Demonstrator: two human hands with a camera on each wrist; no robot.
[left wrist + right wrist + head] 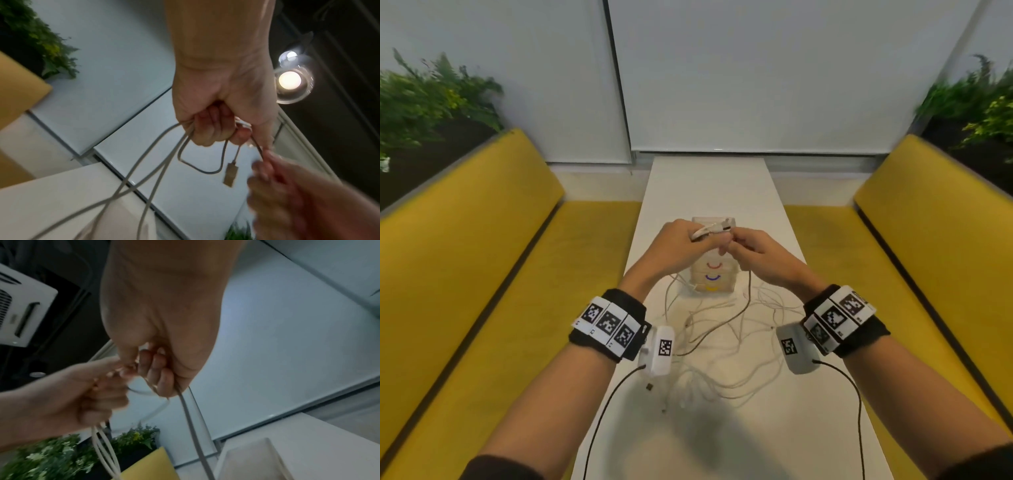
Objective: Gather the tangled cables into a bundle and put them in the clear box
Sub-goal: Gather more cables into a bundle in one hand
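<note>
A tangle of thin white and grey cables (726,335) lies spread on the white table (709,185) in front of the clear box (714,277). My left hand (681,246) is raised above the box, fingers curled round several cable strands (160,162), with a plug end (717,228) sticking out over its knuckles and a USB plug (230,176) dangling below. My right hand (758,260) meets it fingertip to fingertip and pinches a grey cable (191,415) that hangs down to the tangle. Both hands (156,366) touch at the fingertips.
The clear box shows red, blue and yellow arcs on its front. Yellow benches (482,274) flank the narrow table on both sides, with green plants (431,99) behind them. Black wrist-camera leads (606,404) trail over the near table edge.
</note>
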